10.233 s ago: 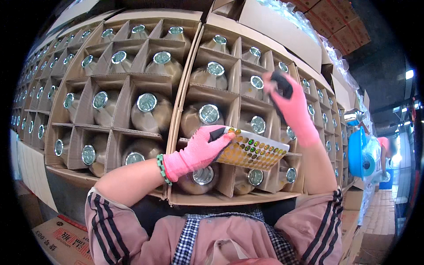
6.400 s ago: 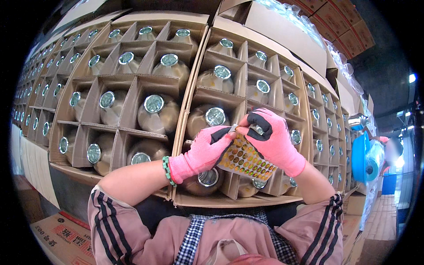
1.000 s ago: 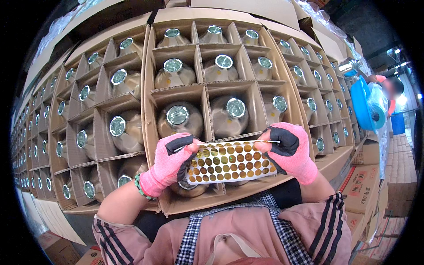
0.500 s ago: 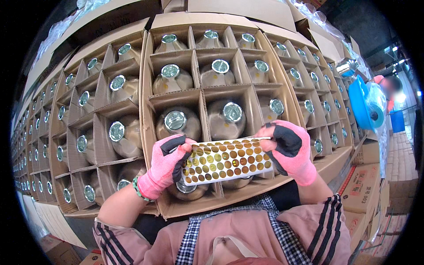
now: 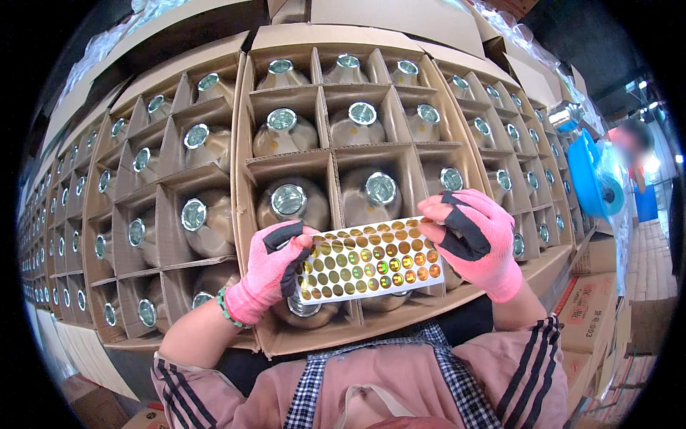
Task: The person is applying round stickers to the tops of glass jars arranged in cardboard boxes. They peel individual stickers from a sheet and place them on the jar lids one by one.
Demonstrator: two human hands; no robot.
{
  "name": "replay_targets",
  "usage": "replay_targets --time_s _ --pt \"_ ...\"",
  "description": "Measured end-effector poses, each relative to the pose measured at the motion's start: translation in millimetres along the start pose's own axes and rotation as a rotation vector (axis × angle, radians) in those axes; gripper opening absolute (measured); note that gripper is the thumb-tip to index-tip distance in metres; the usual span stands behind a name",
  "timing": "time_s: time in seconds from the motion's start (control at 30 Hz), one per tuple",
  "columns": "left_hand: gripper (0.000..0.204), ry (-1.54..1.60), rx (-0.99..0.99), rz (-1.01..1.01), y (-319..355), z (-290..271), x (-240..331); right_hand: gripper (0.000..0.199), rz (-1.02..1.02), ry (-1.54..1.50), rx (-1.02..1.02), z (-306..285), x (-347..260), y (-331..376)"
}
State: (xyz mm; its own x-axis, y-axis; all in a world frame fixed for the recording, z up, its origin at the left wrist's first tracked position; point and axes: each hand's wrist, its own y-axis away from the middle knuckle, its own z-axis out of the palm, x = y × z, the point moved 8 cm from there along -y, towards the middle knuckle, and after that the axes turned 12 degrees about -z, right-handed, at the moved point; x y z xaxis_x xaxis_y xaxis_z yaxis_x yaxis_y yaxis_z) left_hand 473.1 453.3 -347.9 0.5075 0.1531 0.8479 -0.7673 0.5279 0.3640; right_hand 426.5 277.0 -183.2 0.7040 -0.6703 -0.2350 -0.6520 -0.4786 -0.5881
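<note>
My left hand, in a pink glove with black patches and bare fingertips, pinches the left edge of a white sticker sheet. Rows of round gold stickers cover the sheet, and some shine green and orange. At its upper right corner my right hand, gloved alike, has thumb and fingers closed on the edge; whether a loose sticker is between them is hidden. The sheet is tilted above an open cardboard box with dividers. Round-bodied glass bottles with silvery rims stand in its compartments, several partly covered by the sheet and hands.
More divided boxes of bottles stand left and right. Raised cardboard flaps line the far side. A blue basin sits at the right, with a person beyond it. Closed cartons are stacked at the lower right.
My right hand has shifted slightly right and down, its fingers drawn closer over the sheet's corner. The sheet has tilted, so more stickers gleam green and orange. My left hand keeps its hold.
</note>
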Motion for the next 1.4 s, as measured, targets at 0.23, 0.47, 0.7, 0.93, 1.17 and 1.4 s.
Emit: replay_targets --time_s 0.23,0.47,0.7,0.93,1.17,1.4 --pt "0.027 -0.022 -0.005 0.021 -2 -1 0 0.019 0.021 0.01 -0.144 5 5 -4" --pt "0.029 0.005 0.016 0.007 -2 0 1 0.024 -0.023 -0.006 -0.151 6 8 -1" --pt "0.028 0.049 0.022 -0.019 -4 -2 -1 0.024 -0.173 -0.056 -0.166 8 3 -2" --pt "0.025 0.081 0.025 -0.082 -7 -7 -10 0.025 -0.161 -0.078 -0.189 11 10 -2" --pt "0.026 0.165 0.009 -0.055 -5 -6 -6 0.014 0.052 -0.646 0.146 1 43 -19" --pt "0.021 -0.029 -0.017 -0.116 -7 6 0 0.018 0.206 -0.005 -0.204 95 225 -109"
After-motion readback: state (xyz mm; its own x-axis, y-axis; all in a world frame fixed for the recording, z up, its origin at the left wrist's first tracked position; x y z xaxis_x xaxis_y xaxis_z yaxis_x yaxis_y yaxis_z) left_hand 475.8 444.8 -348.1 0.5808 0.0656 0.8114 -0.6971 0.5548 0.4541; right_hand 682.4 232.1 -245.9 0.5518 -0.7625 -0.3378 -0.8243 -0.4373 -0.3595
